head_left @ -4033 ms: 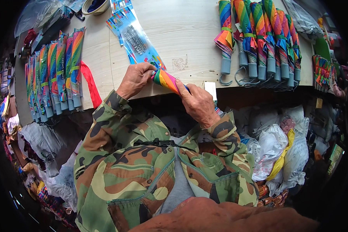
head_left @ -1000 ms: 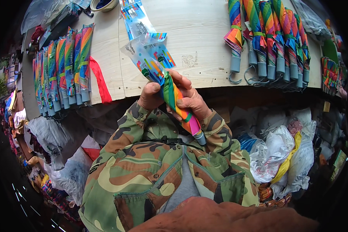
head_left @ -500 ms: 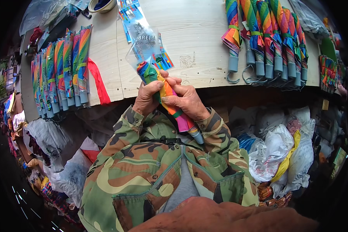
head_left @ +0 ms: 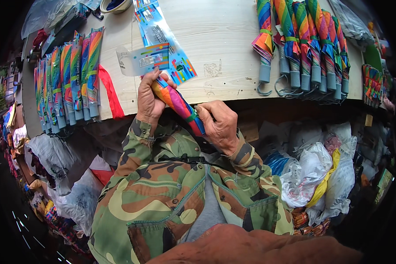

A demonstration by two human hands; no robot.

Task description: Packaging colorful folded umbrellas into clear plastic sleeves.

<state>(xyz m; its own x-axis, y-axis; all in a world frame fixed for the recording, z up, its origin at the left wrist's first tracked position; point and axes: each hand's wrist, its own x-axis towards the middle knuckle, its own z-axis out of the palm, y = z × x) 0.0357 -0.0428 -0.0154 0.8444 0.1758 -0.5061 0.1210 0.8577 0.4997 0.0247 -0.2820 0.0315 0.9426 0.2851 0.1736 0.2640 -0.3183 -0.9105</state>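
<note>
A folded rainbow umbrella (head_left: 174,99) slants between my hands at the table's front edge, its lower end nearer my body. My left hand (head_left: 150,97) is closed round its far end. At those fingertips is a clear plastic sleeve (head_left: 145,58) with blue print, lying across the far end; how far the umbrella reaches into it I cannot tell. My right hand (head_left: 220,125) is closed at the lower part, thumb and fingers by the green strap (head_left: 192,116). The umbrella's handle is hidden below that hand.
More flat printed sleeves (head_left: 180,66) lie on the pale wooden table (head_left: 224,39). Sleeved umbrellas (head_left: 77,75) are lined up at the left beside a red ribbon (head_left: 111,94). Strapped umbrellas with grey handles (head_left: 303,48) lie at the right. White plastic bags (head_left: 306,171) fill the space below.
The umbrella has turned in my hands. My left hand has moved left and my right hand slid toward its lower end. The sleeve has swung left and now lies flatter.
</note>
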